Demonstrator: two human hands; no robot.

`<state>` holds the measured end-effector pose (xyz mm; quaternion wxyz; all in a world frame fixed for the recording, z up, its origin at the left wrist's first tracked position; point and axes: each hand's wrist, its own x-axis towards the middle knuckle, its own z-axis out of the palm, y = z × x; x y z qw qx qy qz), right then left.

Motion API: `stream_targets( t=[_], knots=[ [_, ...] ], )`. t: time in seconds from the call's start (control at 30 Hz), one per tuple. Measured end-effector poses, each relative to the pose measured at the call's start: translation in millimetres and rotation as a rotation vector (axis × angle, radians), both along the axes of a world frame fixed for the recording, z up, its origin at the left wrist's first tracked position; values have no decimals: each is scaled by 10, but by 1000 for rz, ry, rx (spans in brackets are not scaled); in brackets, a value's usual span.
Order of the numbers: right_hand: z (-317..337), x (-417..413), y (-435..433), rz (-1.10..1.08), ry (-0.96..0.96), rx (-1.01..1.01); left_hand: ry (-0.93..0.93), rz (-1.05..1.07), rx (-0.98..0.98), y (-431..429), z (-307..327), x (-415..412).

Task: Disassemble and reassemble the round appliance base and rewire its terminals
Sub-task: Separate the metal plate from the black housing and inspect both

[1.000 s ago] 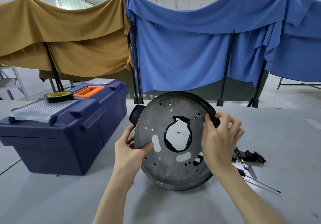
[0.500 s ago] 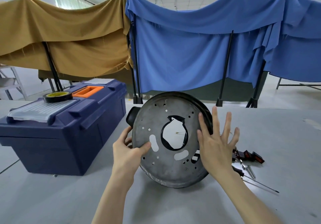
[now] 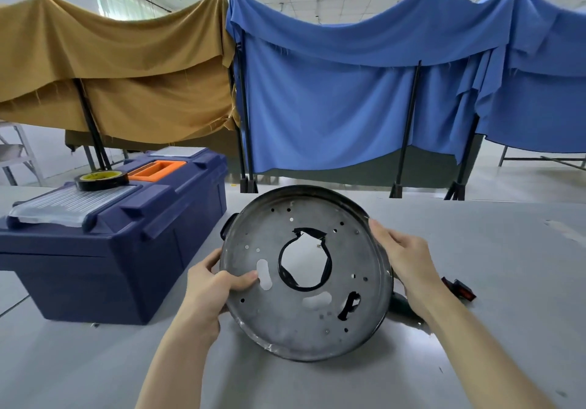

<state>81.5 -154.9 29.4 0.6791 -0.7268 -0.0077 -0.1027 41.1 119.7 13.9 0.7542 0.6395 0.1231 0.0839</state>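
Observation:
A round grey metal appliance base (image 3: 348,250) is held tilted over the table, its flat underside facing me. It has a large keyhole-shaped hole in the middle, slots and several small holes. My left hand (image 3: 211,285) grips its left rim, thumb on the plate face and fingers behind. My right hand (image 3: 402,254) holds the right rim, fingers curled over the edge. A black knob (image 3: 227,226) sticks out behind the upper left rim.
A dark blue toolbox (image 3: 104,237) stands on the left of the grey table (image 3: 507,281), with a roll of black tape (image 3: 101,179) on its lid. A red and black part (image 3: 461,288) lies right of my right wrist. Draped brown and blue cloths hang behind.
My right hand went from flat against the plate's face to gripping the right rim. The base tilted back flatter and turned slightly. The tools on the right are now mostly hidden by my right arm.

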Motion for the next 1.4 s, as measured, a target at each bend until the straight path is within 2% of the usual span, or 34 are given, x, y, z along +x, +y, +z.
stream_targets(
  t=[0.17, 0.37, 0.53, 0.73, 0.8, 0.87, 0.93, 1.03, 1.1, 1.17, 1.27, 1.4],
  knots=[
    [66, -59, -48, 125, 160, -36, 90, -88, 47, 89, 78, -50],
    [82, -99, -49, 113, 248, -17, 123, -148, 120, 86, 150, -69],
    [81, -133, -44, 42, 251, 57, 133, -157, 116, 42, 193, -43],
    [62, -150, -21, -126, 339, 249, 101, -66, 84, -79, 259, 18],
    [47, -152, -5, -176, 365, 295, 80, -45, 259, -126, 286, 8],
    [27, -152, 23, -229, 374, 312, 11, 9, 579, -215, 307, -27],
    [10, -153, 65, -270, 369, 328, -160, 3, 812, -408, 384, -123],
    [-20, -165, 136, -297, 359, 361, -341, -285, 923, -800, 486, -252],
    [-31, -187, 188, -312, 352, 336, -354, -487, 1023, -1057, 455, -298],
    [-29, -218, 235, -309, 365, 354, -346, -587, 1193, -1256, 383, -309],
    [15, -267, 237, -304, 427, 416, -325, -534, 1398, -1413, 255, -280],
    [82, -372, 203, -235, 557, 411, -272, -462, 1438, -1486, 189, -270]
  ],
)
